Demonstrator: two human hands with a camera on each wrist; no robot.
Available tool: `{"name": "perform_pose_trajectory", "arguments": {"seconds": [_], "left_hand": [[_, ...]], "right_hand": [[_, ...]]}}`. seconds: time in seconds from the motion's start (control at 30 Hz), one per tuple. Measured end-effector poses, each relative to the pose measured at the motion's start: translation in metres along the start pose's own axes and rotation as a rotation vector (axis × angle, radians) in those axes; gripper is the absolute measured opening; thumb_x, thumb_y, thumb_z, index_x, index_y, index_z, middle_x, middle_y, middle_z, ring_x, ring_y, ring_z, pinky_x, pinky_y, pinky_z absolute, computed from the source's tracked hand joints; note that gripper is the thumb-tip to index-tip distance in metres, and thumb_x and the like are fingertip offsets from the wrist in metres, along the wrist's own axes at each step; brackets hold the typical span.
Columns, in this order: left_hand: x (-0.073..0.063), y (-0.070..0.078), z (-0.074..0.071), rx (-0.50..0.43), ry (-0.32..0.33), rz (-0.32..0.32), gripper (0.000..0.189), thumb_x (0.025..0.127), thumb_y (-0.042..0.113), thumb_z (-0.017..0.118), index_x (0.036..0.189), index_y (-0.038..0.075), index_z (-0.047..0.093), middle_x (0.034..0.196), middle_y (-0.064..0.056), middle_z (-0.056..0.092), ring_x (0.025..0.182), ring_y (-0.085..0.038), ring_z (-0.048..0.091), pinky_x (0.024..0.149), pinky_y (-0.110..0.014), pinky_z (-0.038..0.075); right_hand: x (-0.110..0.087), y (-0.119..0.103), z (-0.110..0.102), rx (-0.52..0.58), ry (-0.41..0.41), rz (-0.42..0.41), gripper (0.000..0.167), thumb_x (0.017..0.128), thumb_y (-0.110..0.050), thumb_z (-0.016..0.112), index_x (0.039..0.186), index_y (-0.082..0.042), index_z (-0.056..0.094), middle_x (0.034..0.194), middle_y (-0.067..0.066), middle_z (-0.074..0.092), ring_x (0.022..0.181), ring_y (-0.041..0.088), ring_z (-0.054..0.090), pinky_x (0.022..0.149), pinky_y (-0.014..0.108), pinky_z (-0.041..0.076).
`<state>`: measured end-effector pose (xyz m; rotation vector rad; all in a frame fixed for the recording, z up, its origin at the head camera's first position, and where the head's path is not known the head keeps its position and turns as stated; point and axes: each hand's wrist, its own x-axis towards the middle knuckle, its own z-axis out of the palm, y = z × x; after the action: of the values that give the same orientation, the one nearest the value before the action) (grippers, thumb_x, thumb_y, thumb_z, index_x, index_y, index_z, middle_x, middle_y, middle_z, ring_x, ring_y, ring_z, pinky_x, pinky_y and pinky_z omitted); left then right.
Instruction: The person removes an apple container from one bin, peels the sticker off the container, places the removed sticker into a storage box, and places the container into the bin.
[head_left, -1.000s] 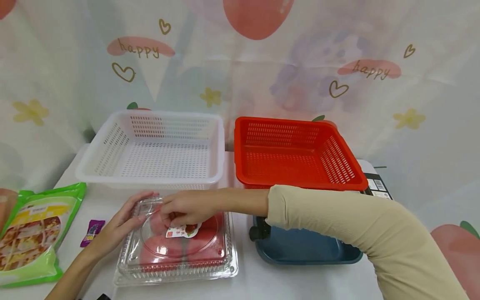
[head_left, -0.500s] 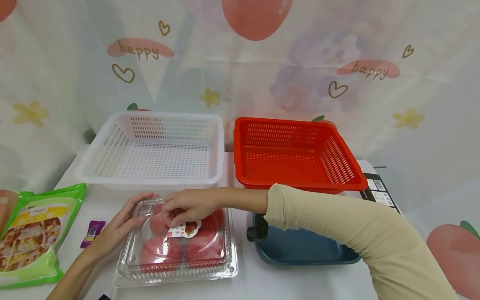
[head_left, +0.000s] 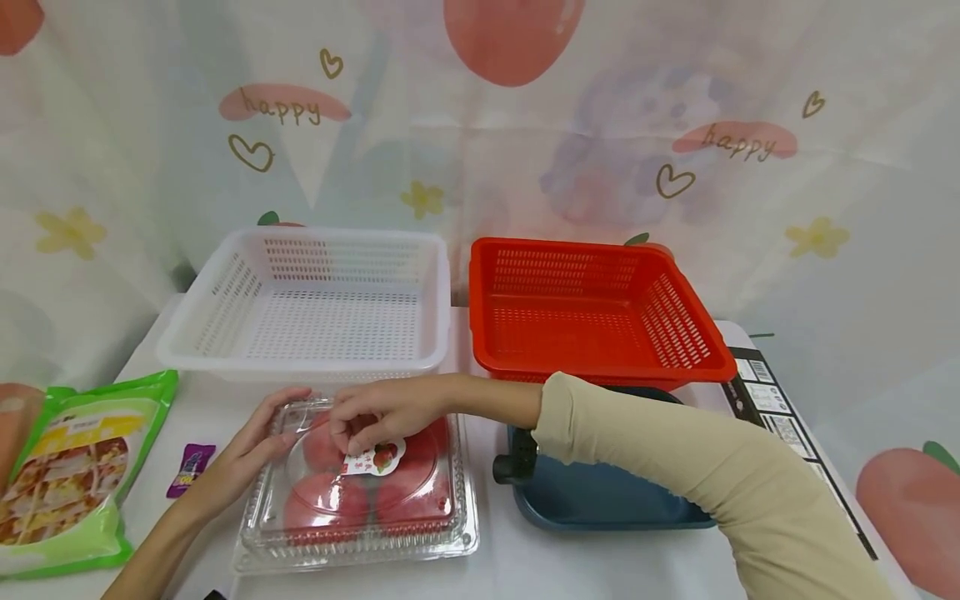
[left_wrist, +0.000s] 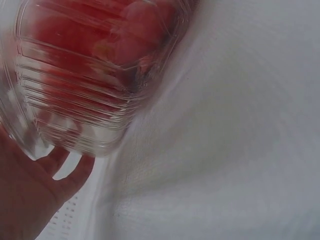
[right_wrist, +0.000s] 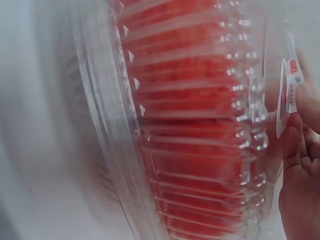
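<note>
A clear plastic box (head_left: 360, 537) with a ridged lid stands at the front, holding several large, round red things (head_left: 326, 504) pressed close together. A white sticker label (head_left: 384, 457) with a red fruit picture lies on its lid. My right hand (head_left: 390, 412) reaches across from the right, with thumb and fingers pinching the label's left end. In the right wrist view the label (right_wrist: 293, 75) shows nearly edge-on at the fingertips. My left hand (head_left: 243, 454) holds the box's back left corner; its fingers (left_wrist: 77, 175) reach around that corner in the left wrist view.
Behind stand a white basket (head_left: 307, 365) and a red basket (head_left: 600, 367). A dark blue tray (head_left: 615, 492) lies partly under the right sleeve (head_left: 675, 442). At left are a green food bag (head_left: 90, 483) and a purple packet (head_left: 191, 468); a black-and-white printed box (head_left: 780, 417) lies right.
The head view has shifted slightly. Both hands keep their places on the box and label, while the right sleeve has drawn a little lower, uncovering more of the printed box.
</note>
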<state>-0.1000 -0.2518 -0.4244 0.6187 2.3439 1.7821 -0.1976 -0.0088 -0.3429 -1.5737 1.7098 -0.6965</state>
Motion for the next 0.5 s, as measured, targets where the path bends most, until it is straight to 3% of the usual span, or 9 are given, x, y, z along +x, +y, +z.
{"name": "perform_pose_trajectory", "arguments": {"seconds": [0.23, 0.5], "left_hand": [[-0.0009, 0.0007, -0.0008, 0.025, 0.013, -0.009, 0.051, 0.1, 0.008, 0.036, 0.15, 0.015, 0.026, 0.145, 0.011, 0.035, 0.13, 0.008, 0.035, 0.099, -0.014, 0.035], [-0.0009, 0.0008, -0.0005, 0.027, 0.019, -0.019, 0.051, 0.101, 0.009, 0.035, 0.15, 0.015, 0.026, 0.145, 0.012, 0.034, 0.13, 0.008, 0.033, 0.099, -0.014, 0.034]], "right_hand": [[0.0009, 0.0065, 0.0015, 0.062, -0.009, -0.064, 0.007, 0.097, -0.009, 0.056, 0.097, -0.003, 0.057, 0.094, 0.003, 0.055, 0.093, 0.004, 0.048, 0.084, 0.016, 0.044], [-0.0002, 0.0052, -0.0009, 0.175, -0.036, -0.041, 0.005, 0.098, -0.01, 0.054, 0.095, -0.006, 0.053, 0.089, 0.0, 0.051, 0.084, 0.005, 0.049, 0.076, 0.018, 0.044]]}}
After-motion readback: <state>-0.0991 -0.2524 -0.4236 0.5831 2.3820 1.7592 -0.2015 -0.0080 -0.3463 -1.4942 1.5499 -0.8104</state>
